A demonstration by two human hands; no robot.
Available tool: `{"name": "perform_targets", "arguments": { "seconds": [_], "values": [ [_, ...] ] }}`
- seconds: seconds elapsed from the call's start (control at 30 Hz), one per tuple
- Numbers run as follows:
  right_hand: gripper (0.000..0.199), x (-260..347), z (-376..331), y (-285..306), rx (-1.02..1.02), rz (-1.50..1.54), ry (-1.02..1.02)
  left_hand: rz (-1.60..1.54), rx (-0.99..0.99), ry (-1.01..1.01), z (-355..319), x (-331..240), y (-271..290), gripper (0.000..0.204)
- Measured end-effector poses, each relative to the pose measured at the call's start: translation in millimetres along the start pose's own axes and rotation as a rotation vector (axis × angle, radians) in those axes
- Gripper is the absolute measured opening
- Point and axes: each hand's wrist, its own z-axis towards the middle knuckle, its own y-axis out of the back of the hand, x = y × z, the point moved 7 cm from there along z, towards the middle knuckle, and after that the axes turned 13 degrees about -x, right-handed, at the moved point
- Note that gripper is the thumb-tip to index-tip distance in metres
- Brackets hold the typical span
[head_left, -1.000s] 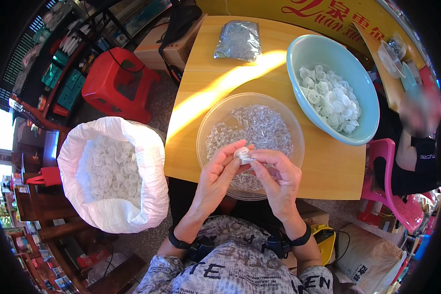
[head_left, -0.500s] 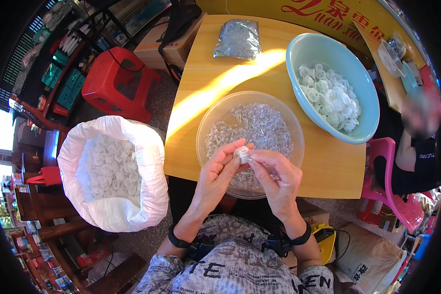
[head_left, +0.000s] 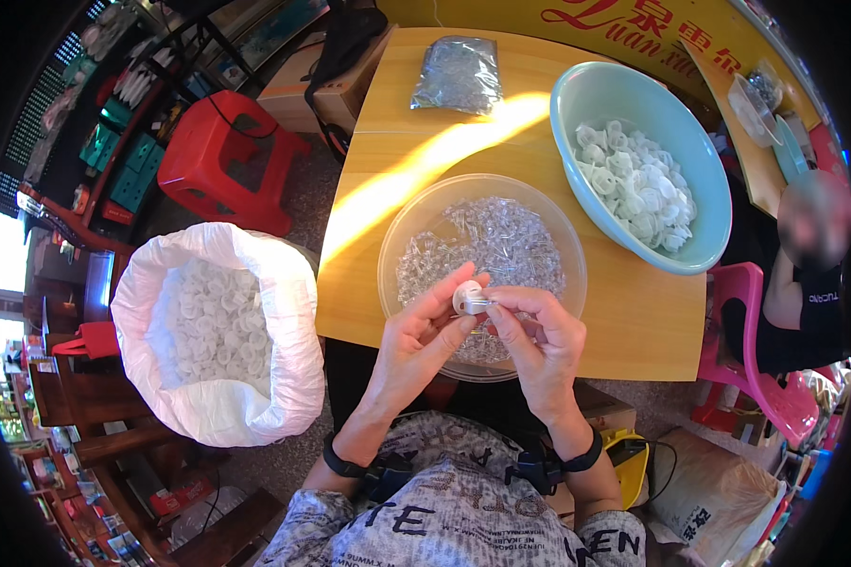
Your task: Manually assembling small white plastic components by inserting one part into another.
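Note:
Over the round translucent tub (head_left: 386, 248), my left hand (head_left: 414, 333) pinches a small white round plastic cap (head_left: 467, 295) between thumb and fingers. My right hand (head_left: 545, 333) is closed on a small clear plastic part (head_left: 482, 305), which sits against the cap's right side; whether it is inserted I cannot tell. Many loose clear plastic parts (head_left: 511, 236) fill the tub below. To the right, a light blue basin (head_left: 563, 132) holds a heap of white plastic pieces (head_left: 641, 189).
A white sack (head_left: 293, 378) of similar white pieces stands left of the wooden table (head_left: 369, 161). At the table's far side lies a shiny clear bag (head_left: 456, 76). A red stool (head_left: 208, 151) stands beyond the sack. Someone sits at right by a pink chair (head_left: 752, 331).
The white cap has turned in my fingers, and my left thumb has shifted lower. My right fingertips have moved slightly right, with the clear part now showing more plainly beside the cap.

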Motion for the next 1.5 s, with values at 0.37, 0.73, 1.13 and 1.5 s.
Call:
{"name": "perform_targets", "arguments": {
  "seconds": [0.37,0.73,1.13,1.5],
  "values": [
    [0.009,-4.9,-1.0,0.7,0.004,0.015,-0.049,0.097,0.021,-0.147,-0.4,-3.8,8.3,0.048],
    [0.01,-12.3,-3.2,-2.1,0.081,0.108,-0.15,0.114,0.038,-0.207,0.2,-6.1,12.2,0.048],
    [0.01,-5.2,-4.9,0.1,0.116,0.108,-0.186,0.066,0.029,-0.237,-4.8,-7.9,13.1,0.045],
    [0.01,-8.6,-11.0,2.2,0.17,0.177,-0.278,0.121,0.012,-0.344,-10.9,-8.6,8.2,0.042]
  ]
}}
